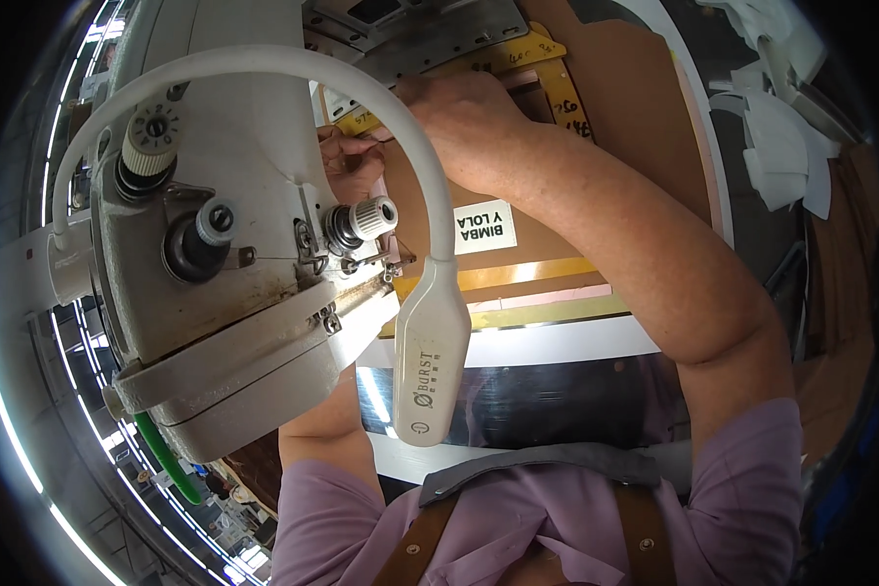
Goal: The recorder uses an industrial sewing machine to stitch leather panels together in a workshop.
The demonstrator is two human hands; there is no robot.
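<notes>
A cream industrial sewing machine (234, 195) fills the left side, with tension knobs on its face. Beyond it lies a brown panel (547, 230) inside a yellow template frame (564, 93). My left hand (350, 164) is partly hidden behind the machine head; its fingers are bent and pressed together near the frame's left corner. My right hand (464, 122) reaches across the panel, its fingers curled down at that same corner, close to the left one. Whatever the fingertips of either hand hold is too small or covered to tell. A white label (484, 228) lies on the panel.
A white lamp (430, 361) on a bent gooseneck hangs in front of the panel. Metal plates (410, 34) stand at the far side. White scraps (776, 132) and brown sheets (840, 254) are stacked at the right. A green tube (166, 459) hangs below the machine.
</notes>
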